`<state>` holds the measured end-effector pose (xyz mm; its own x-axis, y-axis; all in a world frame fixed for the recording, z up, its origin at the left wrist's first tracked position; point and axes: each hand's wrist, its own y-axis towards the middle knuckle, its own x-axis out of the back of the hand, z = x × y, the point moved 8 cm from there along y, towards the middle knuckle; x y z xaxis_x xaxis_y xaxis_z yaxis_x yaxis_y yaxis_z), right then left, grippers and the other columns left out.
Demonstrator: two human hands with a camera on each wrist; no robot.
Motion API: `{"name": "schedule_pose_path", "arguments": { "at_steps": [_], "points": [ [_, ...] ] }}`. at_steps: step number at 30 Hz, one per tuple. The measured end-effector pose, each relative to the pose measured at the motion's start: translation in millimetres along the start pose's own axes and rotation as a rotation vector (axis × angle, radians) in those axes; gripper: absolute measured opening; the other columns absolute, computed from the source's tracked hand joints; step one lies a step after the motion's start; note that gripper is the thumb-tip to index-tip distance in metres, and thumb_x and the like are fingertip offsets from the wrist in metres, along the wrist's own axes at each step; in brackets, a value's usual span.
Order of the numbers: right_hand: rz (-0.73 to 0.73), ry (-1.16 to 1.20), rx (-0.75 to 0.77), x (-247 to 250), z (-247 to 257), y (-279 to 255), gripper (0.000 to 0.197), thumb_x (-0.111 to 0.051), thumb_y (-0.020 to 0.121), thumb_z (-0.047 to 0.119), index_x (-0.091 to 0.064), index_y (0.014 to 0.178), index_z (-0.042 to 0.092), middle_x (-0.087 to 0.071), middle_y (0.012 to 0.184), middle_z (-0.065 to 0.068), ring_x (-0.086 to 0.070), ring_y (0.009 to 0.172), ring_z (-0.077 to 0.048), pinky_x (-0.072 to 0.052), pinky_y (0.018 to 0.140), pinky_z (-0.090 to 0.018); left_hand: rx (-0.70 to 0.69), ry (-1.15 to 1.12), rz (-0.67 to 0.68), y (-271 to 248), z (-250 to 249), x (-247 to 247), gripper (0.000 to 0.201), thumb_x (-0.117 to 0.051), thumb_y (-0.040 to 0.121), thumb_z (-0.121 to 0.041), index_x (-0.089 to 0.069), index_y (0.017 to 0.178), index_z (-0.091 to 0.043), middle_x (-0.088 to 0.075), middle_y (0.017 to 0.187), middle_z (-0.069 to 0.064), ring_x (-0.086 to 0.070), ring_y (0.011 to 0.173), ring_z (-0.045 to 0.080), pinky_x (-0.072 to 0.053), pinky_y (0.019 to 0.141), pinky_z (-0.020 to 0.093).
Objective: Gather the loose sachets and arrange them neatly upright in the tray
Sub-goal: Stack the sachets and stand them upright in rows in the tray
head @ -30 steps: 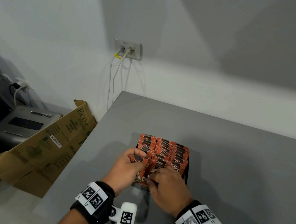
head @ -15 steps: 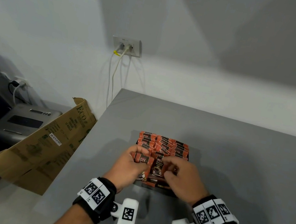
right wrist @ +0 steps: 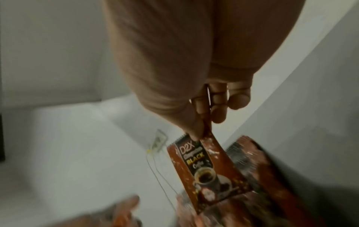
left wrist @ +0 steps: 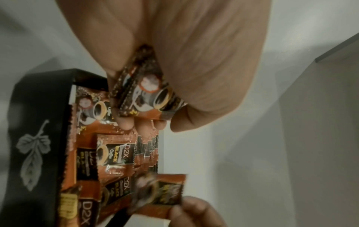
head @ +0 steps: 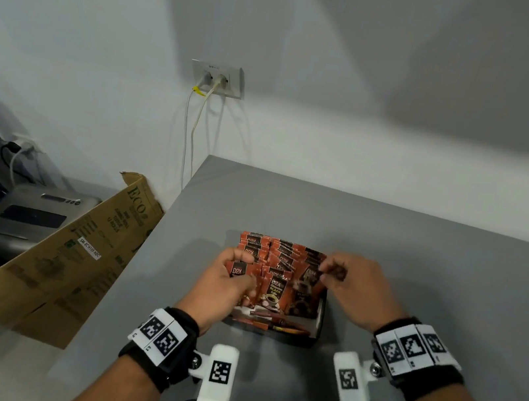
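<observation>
Cardboard box (head: pixel 49 256) at left edge, off table (head: pixel 448 299); no obstacle. Left hand (head: pixel 225 284) pinching sachets (head: pixel 239 271) at tray (head: pixel 319 316), centre frame. Standing rows (head: pixel 277 254) crowding slot. Right hand (head: pixel 354 284) pinching one sachet (right wrist: pixel 204 165) by top seal. Probably light, floppy, slick foil; best gripped at crimped edge.

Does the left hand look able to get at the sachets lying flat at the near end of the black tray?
Probably not at once: the left hand already grips a sachet, though the flat sachets lie uncovered beside it.
</observation>
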<state>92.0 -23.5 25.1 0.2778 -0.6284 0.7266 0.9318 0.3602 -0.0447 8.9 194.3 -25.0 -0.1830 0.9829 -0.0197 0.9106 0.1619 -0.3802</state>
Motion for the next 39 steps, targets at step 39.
{"name": "schedule_pose_path", "arguments": {
  "at_steps": [39],
  "points": [
    [0.192,-0.356,-0.024,-59,-22,-1,0.019,-0.062,0.091,0.019,-0.07,0.106,0.029,-0.07,0.107,0.004,-0.065,0.094,-0.015,-0.054,0.082,-0.029,0.024,0.054,-0.042,-5,1,2,0.04,-0.051,0.084,0.014,-0.054,0.11,-0.017,-0.066,0.087,0.016,-0.066,0.07,0.028,-0.053,0.073,0.046]
  ]
}}
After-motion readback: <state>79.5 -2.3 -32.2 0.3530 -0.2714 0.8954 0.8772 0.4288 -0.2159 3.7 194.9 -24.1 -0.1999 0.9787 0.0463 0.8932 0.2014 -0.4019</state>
